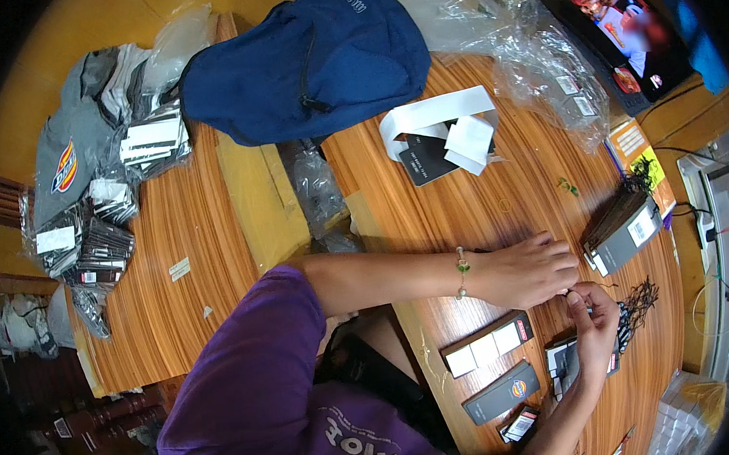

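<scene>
My left hand, a beaded bracelet at its wrist, reaches across the table and meets my right hand. The fingertips of both are pinched together around something small and dark, mostly hidden by the fingers. Black strings lie bunched beside my right hand. Under that hand is a pile of dark tags, partly covered. Closer to the table edge lie a tag stack with white labels, a grey tag stack with a round-cornered logo and a small barcoded tag. Another stack of grey tags stands beyond my hands.
A blue backpack lies at the back. White label strip sits on a black card. At the left are a grey bag and several bundled tags. Clear plastic and a lit screen occupy the far right.
</scene>
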Action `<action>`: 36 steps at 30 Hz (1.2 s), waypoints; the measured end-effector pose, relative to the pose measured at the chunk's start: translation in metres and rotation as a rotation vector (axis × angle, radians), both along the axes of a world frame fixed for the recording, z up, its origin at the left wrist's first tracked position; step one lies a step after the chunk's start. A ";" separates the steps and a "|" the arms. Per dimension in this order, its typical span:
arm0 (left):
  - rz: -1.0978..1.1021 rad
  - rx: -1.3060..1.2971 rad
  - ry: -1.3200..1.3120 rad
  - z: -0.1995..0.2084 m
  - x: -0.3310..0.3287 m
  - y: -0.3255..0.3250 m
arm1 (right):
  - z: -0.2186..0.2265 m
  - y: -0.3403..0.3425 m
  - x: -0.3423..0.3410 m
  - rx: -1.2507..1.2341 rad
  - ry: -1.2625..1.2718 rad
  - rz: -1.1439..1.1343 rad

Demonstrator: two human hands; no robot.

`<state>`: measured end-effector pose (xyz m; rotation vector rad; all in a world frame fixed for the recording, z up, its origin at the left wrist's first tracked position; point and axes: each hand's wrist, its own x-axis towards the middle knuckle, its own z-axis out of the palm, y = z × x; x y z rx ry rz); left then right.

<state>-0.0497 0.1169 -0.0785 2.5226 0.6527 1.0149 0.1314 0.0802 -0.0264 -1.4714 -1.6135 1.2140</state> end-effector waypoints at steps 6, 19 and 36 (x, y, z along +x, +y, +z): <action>-0.036 -0.038 -0.008 -0.002 -0.006 0.001 | 0.004 0.004 -0.003 -0.028 -0.072 0.048; -0.247 -0.164 -0.125 -0.006 -0.003 0.005 | 0.007 0.011 0.010 -0.024 -0.193 0.249; -0.139 -0.400 -0.222 0.011 -0.003 0.011 | 0.010 0.011 0.011 -0.115 0.034 0.189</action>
